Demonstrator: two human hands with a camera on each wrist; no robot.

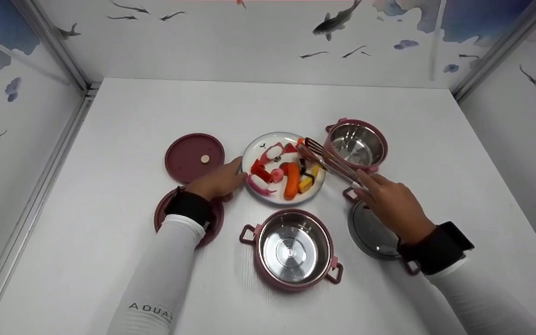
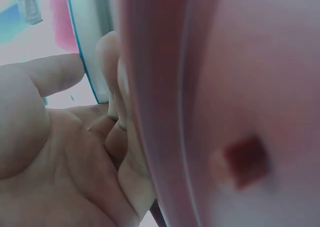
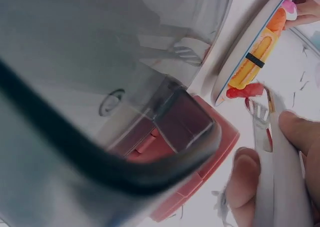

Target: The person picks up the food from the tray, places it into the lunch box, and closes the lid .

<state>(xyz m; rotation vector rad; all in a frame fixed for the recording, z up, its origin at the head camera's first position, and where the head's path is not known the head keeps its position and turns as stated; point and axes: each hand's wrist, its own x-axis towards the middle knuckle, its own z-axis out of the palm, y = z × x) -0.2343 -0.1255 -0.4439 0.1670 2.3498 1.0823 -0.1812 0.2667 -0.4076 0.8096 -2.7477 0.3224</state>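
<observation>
Pinching the plate (image 1: 275,198) beside the far pot (image 1: 384,142), the left hand (image 1: 221,179) could spill food (image 1: 291,181) by tilting, while the right hand (image 1: 396,204), its fingers holding tongs (image 1: 340,164), could drop pieces by squeezing loosely.

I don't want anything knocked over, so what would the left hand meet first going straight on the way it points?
The white plate: the left hand is at its rim and seems to touch it, though exact contact is hard to judge.

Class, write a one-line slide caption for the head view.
Left hand holding a plate of colourful food pieces, right hand holding tongs over it.
</observation>
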